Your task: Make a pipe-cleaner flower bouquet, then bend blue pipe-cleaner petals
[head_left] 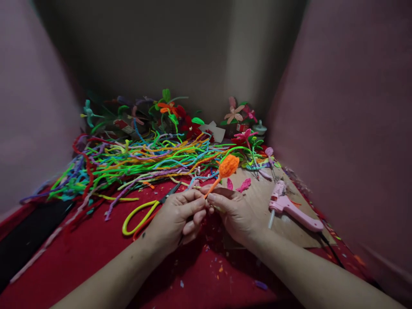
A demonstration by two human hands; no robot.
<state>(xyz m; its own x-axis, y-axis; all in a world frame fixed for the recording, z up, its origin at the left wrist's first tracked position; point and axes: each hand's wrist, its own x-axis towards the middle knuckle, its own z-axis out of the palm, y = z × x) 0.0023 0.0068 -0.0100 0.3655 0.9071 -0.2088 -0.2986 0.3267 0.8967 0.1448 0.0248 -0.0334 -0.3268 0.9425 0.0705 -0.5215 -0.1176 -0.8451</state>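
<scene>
My left hand (178, 214) and my right hand (233, 212) meet at the middle of the red cloth (96, 257). Both pinch the thin stem of an orange pipe-cleaner piece (227, 167), whose fuzzy coiled head points up and away from me. Yellow-handled scissors (144, 211) lie just left of my left hand, touching nothing I hold. A big heap of loose pipe cleaners (138, 161) in many colours spreads behind the hands.
A pink glue gun (291, 208) rests on a cardboard sheet (257, 193) to the right, with pink scraps (243, 185) near it. Finished pipe-cleaner flowers (236, 112) stand at the back by the wall. A black strip (28, 234) lies at the left.
</scene>
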